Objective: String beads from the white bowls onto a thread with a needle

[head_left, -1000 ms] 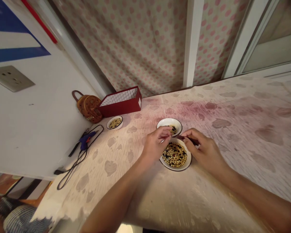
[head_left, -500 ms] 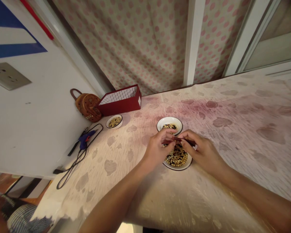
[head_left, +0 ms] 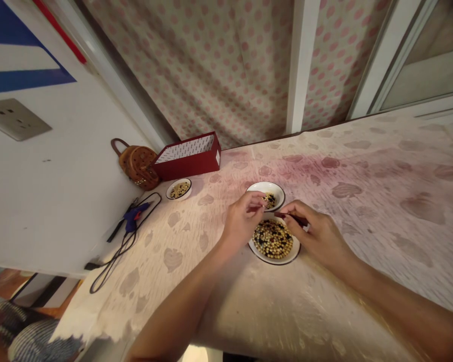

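Note:
My right hand is closed round a slim dark tool, whose thin end points left over the front bowl's far rim. Its exact kind is hidden by the fingers. My left hand has its fingers curled together beside the two bowls; whatever they pinch is too small to make out. Below and between the hands stands a white dark-rimmed bowl full of yellowish and black bead-like pieces. Just behind it, a second white bowl holds a smaller heap of similar pieces, partly covered by my left fingers.
A third small bowl with such pieces stands farther left, before a red open box. Next to the box lies a brown bag. A blue glue gun and its cable lie at the table's left edge. A person's striped clothing shows lower left.
My hands have moved apart: the left has drawn away to the left from the tool's tip. More of the front bowl's contents now show. My right hand has hardly moved.

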A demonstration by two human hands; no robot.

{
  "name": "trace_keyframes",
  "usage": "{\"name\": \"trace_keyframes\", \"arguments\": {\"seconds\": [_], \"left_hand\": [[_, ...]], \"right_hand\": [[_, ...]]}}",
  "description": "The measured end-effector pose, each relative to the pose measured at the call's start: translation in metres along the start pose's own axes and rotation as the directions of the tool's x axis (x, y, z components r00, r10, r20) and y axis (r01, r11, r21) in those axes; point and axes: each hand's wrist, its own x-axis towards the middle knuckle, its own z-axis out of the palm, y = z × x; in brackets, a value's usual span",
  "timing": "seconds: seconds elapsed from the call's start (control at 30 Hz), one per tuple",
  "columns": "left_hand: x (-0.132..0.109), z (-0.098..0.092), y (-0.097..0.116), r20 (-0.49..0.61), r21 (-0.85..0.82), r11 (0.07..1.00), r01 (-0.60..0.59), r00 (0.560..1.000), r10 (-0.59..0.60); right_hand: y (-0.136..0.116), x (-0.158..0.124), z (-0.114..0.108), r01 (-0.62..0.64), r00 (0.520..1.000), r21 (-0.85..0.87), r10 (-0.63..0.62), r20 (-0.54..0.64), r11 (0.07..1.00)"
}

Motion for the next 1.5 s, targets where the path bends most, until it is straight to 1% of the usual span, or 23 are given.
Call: {"name": "trace_keyframes", "arguments": {"seconds": [0.07,0.17,0.27,0.4,0.5,0.6,0.73,0.8,0.87,1.0,1.13,1.27,1.33,1.4,1.5], "left_hand": [[0.009,-0.002,-0.004,-0.044,0.038,0.999,-0.007,0.999,0.009],[0.014,-0.005,-0.008,-0.018,0.071,0.997,-0.022,1.0,0.023],[0.011,-0.007,-0.01,0.03,0.087,0.996,-0.024,0.999,0.022],[0.003,-0.009,-0.006,0.082,0.109,0.991,-0.078,0.994,0.069],[-0.003,-0.011,0.002,0.109,0.198,0.973,-0.115,0.99,0.095],[-0.009,-0.014,0.011,0.195,0.341,0.926,-0.16,0.976,0.097],[-0.014,-0.014,0.022,0.341,0.495,0.838,-0.229,0.939,0.055],[-0.015,-0.011,0.025,0.385,0.543,0.801,-0.253,0.922,0.03],[-0.016,-0.009,0.026,0.409,0.559,0.787,-0.261,0.913,0.012],[-0.016,-0.007,0.026,0.417,0.556,0.788,-0.264,0.909,0.011],[-0.016,-0.007,0.022,0.402,0.529,0.805,-0.269,0.915,0.041],[-0.016,-0.006,0.019,0.352,0.492,0.835,-0.249,0.933,0.071],[-0.016,-0.006,0.017,0.317,0.462,0.856,-0.234,0.944,0.087],[-0.016,-0.006,0.015,0.284,0.413,0.885,-0.215,0.954,0.099],[-0.017,-0.005,0.011,0.241,0.315,0.935,-0.161,0.967,0.085]], "right_hand": [[0.001,0.0,0.0,0.013,0.999,-0.019,-0.013,-0.03,1.0],[0.001,0.001,0.0,0.017,0.998,-0.024,-0.018,-0.056,1.0],[-0.001,0.001,-0.001,0.003,0.998,-0.01,-0.003,-0.056,1.0],[-0.002,0.001,-0.001,-0.015,0.999,0.001,0.015,-0.049,1.0],[-0.002,0.0,-0.002,-0.027,0.999,0.017,0.028,-0.042,0.999],[-0.002,0.0,-0.002,-0.04,0.998,0.018,0.041,-0.045,0.999],[-0.003,0.001,-0.003,-0.05,0.998,0.023,0.051,-0.037,0.998],[-0.003,0.001,-0.003,-0.047,0.998,0.044,0.048,-0.032,0.998],[-0.003,0.001,-0.003,-0.044,0.998,0.059,0.046,-0.031,0.997],[-0.004,0.0,-0.003,-0.044,0.999,0.058,0.045,-0.025,0.997],[-0.003,0.0,-0.003,-0.041,0.999,0.052,0.043,-0.023,0.998],[-0.004,0.0,-0.003,-0.039,0.999,0.049,0.039,-0.016,0.998],[-0.004,-0.001,-0.002,-0.037,0.999,0.052,0.037,0.005,0.998],[-0.005,-0.001,-0.002,-0.037,0.999,0.057,0.036,0.032,0.998],[-0.005,-0.001,-0.002,-0.034,0.998,0.062,0.03,0.056,0.997]]}}
